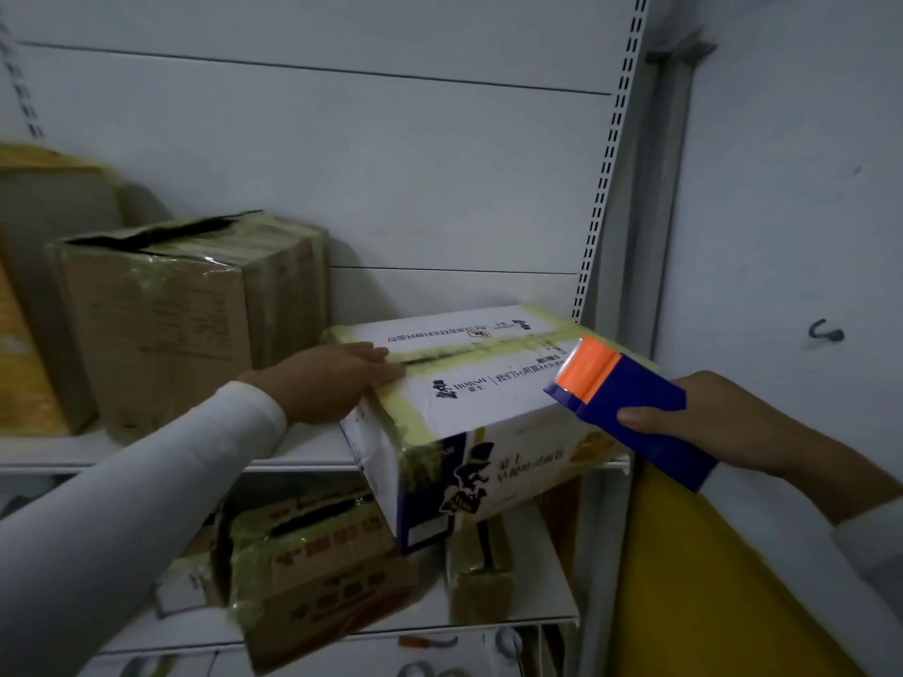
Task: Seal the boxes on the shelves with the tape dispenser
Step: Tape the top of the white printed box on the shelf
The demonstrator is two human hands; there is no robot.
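Note:
A white printed box (469,398) lies on the middle shelf (161,452), its front corner jutting past the shelf edge. Yellowish tape runs along its top seam and edges. My left hand (337,378) presses flat on the box's top left end, fingers straight beside the seam. My right hand (703,422) grips a blue tape dispenser (630,408) with an orange front roller. The dispenser's orange end sits over the right end of the box's top, at the seam.
A brown taped box (185,315) with a torn top stands left on the same shelf, and a yellow-wrapped one (24,305) at the far left. The lower shelf (532,608) carries more taped brown boxes (317,579). A yellow panel (708,593) and a white wall lie right.

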